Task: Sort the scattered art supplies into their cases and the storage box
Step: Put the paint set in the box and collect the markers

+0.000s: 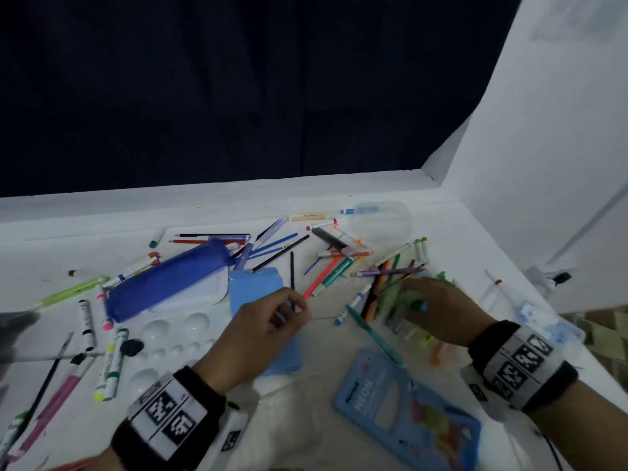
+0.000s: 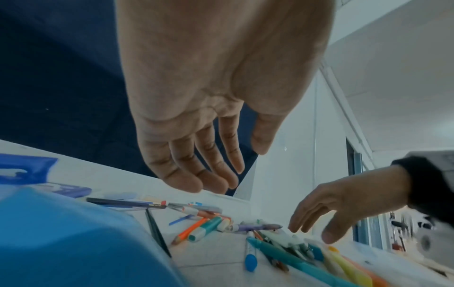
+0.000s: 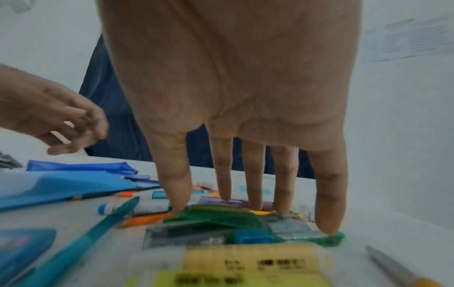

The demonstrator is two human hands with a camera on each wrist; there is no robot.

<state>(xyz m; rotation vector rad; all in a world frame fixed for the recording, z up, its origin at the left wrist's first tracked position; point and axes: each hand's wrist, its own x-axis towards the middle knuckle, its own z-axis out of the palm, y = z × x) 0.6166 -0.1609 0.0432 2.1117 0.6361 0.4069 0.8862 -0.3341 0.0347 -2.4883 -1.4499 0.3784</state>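
Note:
Pens, markers and pencils [image 1: 339, 266] lie scattered over the white table [image 1: 323, 338]. My right hand [image 1: 413, 300] reaches into the right-hand pile, its straight fingertips [image 3: 329, 229] pressing on a green see-through plastic piece [image 3: 221, 215] that lies on a clear packet. My left hand [image 1: 292, 311] hovers over the light blue box [image 1: 258, 290], fingers relaxed [image 2: 221, 174] and holding nothing. A dark blue pouch [image 1: 166, 280] lies to the left. A flat blue marker case [image 1: 404, 409] lies near the front.
A white paint palette [image 1: 170, 334] sits under the pouch's near side, with markers [image 1: 112, 365] to its left. A teal pen [image 1: 373, 334] lies between the hands. A clear container [image 1: 384, 219] stands at the back. A white wall [image 1: 543, 164] bounds the right side.

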